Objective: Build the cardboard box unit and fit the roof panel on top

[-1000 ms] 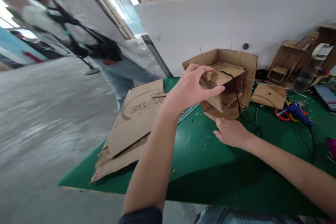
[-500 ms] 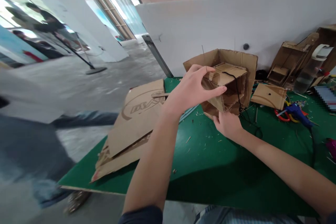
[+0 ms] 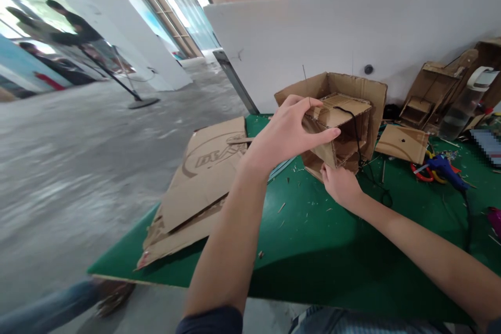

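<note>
Here, left hand (image 3: 287, 133) grips boxy corrugated cardboard model (image 3: 336, 128).

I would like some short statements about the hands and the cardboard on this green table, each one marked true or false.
1. The left hand grips the cardboard model from its left side. True.
2. The right hand holds the glue gun. False: it is at the model's lower edge; the glue gun lies apart on the table.
3. A black wire hangs over the model. True.
4. The flat cardboard sheets lie to the right of the model. False: they lie to its left.
</note>
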The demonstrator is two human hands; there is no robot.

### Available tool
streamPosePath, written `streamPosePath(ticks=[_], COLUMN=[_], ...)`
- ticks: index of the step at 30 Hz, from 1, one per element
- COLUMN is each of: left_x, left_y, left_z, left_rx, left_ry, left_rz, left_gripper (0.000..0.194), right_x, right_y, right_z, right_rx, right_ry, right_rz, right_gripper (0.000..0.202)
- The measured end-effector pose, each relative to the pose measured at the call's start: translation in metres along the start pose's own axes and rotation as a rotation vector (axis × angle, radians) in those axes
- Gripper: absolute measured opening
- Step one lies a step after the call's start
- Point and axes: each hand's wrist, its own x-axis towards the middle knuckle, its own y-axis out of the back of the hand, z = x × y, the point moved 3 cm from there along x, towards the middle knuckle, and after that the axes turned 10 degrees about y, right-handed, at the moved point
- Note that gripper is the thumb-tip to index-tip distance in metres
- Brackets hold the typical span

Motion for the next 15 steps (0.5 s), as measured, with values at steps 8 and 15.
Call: streamPosePath(ticks=[8,15], left_x=[-0.0003,-0.0040], left_y=[0.0006,0.0015], left_z=[-0.0005,0.0041], left_rx=[-0.004,-0.016], left_ry=[0.008,0.019], left_rz=[0.001,-0.010], left_gripper=[0.065,0.062], right_x=[-0.0041,-0.0064], right_y=[0.0030,0.0004], right_z=[0.0008,0.0013], right_rx=[-0.009,-0.016], right_ry=[0.028,0.052], right_rz=[-0.007,0.007], right_gripper=[0.042,0.041])
